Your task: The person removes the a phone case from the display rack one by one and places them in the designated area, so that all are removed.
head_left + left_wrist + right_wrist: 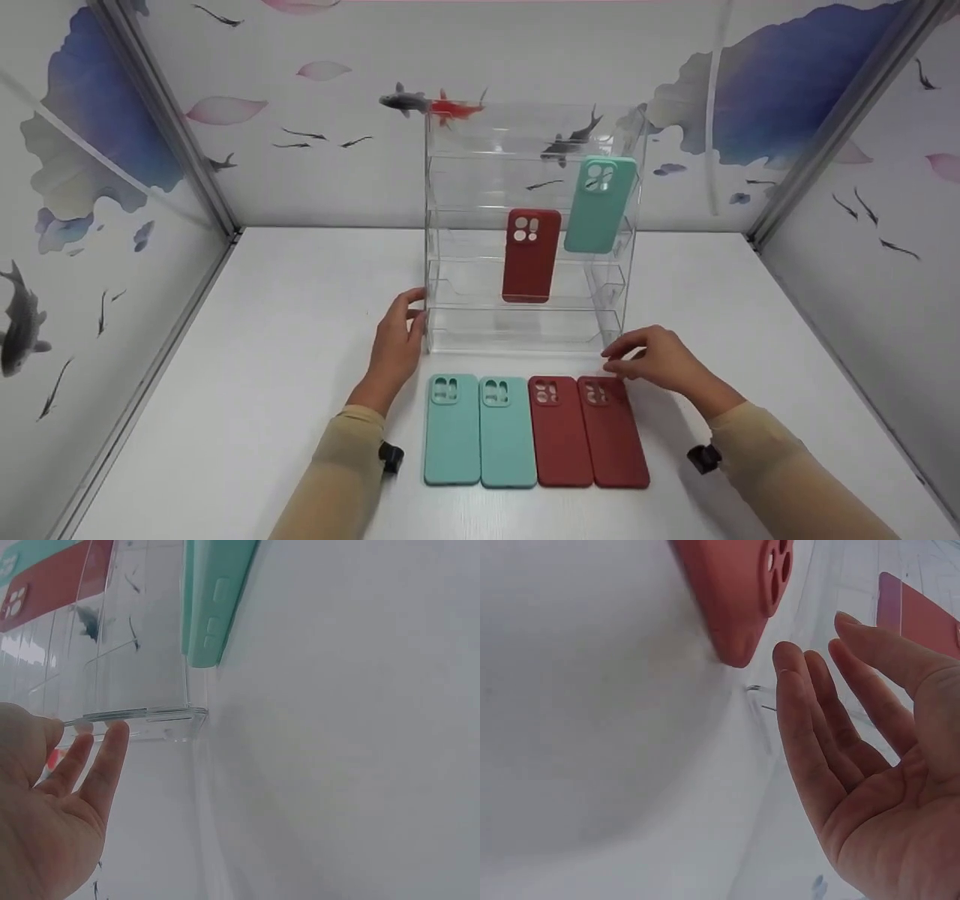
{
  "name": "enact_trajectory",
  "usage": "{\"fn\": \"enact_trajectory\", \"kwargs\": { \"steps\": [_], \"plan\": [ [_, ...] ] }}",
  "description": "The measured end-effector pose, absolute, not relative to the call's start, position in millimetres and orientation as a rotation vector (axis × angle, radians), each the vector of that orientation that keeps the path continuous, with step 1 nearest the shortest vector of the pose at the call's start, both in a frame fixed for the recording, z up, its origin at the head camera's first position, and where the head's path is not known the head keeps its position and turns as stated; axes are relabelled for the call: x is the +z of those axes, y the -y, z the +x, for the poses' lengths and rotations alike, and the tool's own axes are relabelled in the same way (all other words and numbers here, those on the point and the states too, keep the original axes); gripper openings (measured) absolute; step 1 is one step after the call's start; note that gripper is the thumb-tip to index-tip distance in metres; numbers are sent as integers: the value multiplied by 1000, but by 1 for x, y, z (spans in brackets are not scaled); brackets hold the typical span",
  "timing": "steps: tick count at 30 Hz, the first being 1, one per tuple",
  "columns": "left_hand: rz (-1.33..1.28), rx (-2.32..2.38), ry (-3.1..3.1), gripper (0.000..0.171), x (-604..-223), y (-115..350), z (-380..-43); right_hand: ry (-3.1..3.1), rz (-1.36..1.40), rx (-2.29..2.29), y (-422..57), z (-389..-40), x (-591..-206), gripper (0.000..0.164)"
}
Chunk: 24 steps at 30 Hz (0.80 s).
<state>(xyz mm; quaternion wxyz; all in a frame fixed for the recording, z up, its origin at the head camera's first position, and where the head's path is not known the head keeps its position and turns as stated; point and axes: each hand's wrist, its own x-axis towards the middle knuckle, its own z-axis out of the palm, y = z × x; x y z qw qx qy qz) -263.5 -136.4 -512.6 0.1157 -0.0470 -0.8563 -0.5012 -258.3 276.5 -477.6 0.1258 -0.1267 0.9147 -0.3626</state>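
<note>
My left hand [395, 337] rests its fingertips against the left side panel of a clear acrylic display rack [525, 330]. In the left wrist view, its fingers [109, 765] reach the panel's edge fairly straight. By the rack's front right corner, my right hand [660, 361] is empty, its fingers loosely bent, above the top of the rightmost red phone case [615, 435]. Another red phone case [561, 435] lies beside that one, then two teal phone cases [508, 435] to the left. Standing in the rack are a red phone case [531, 259] and, higher right, a teal phone case [600, 206].
The rack stands in tiers on a white table [300, 300]. White panels [322, 165] painted with fish and petals enclose the table at the back and both sides. A small black device [390, 457] sits at the left wrist, another [703, 459] at the right.
</note>
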Motion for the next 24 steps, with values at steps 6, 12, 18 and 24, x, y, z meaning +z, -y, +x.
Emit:
{"fn": "enact_trajectory", "kwargs": {
  "steps": [6,12,18,24],
  "plan": [
    [-136,-1483,2510,40,-514,136,-263,-2727,-460,-1122,-260,-263,-461,22],
    [-142,-1469,2517,40,-514,137,-264,-2815,-508,-1226,-242,-268,-443,17],
    [-122,-1448,2533,40,-513,136,-263,-2952,-554,-1362,-226,-276,-426,19],
    [-111,-1453,2536,40,-510,136,-263,-3031,-553,-1489,-215,-291,-408,24]
  ]
}}
